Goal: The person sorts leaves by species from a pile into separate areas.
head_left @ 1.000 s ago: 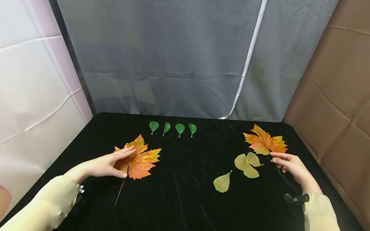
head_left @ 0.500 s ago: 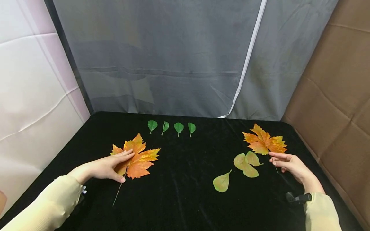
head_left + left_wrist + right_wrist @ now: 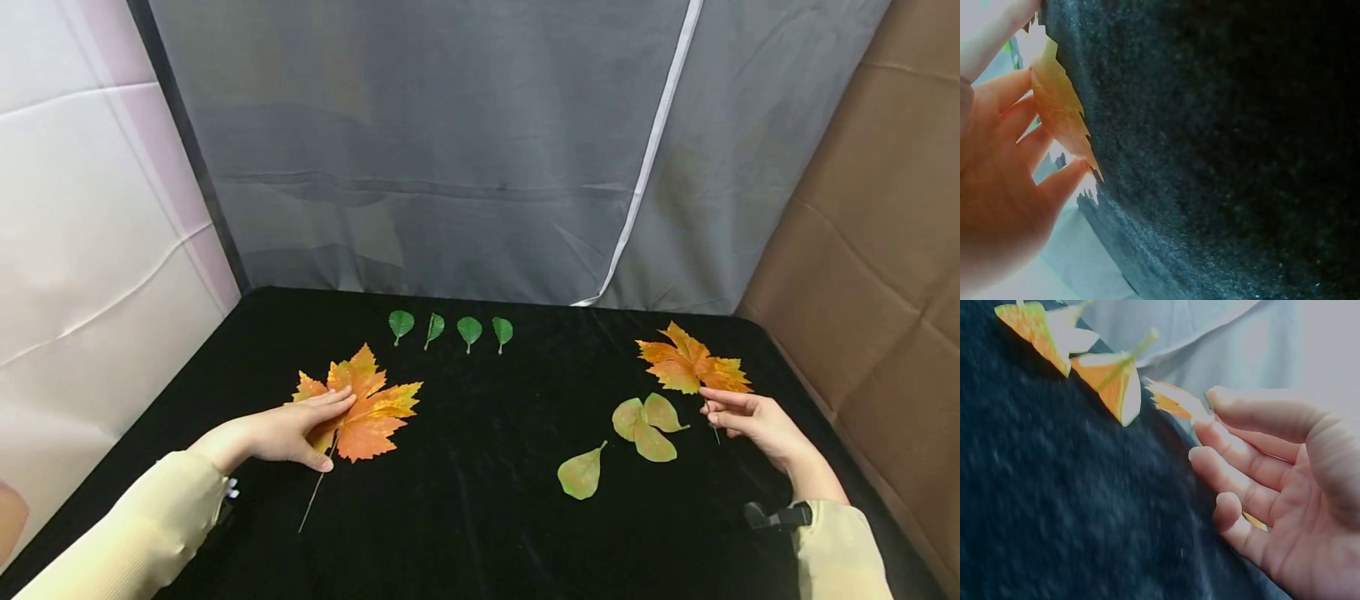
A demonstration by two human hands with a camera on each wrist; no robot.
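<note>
My left hand (image 3: 288,429) rests with straight fingers on a large orange and yellow maple leaf (image 3: 375,412) at the table's left, hiding part of it. The thumb lies near that leaf's thin stem (image 3: 311,498). In the left wrist view, the fingertips touch the leaf's edge (image 3: 1060,103). On the right, my right hand (image 3: 757,421) pinches the stem of a second maple leaf (image 3: 693,360) just below its blade. Beside that hand lie three yellow-green leaves (image 3: 654,443) in a cluster, and a single yellow-green leaf (image 3: 581,475) nearer me.
A black cloth covers the table (image 3: 465,533). Several small green leaves (image 3: 469,330) stand in a row toward the back. Behind hangs a grey curtain (image 3: 450,167); a white panel (image 3: 90,208) is at left and a brown one (image 3: 877,250) at right.
My left hand has shifted slightly, so more of the left maple leaf's left lobe shows. The right hand has moved up a little with its leaf. The view has shifted slightly.
</note>
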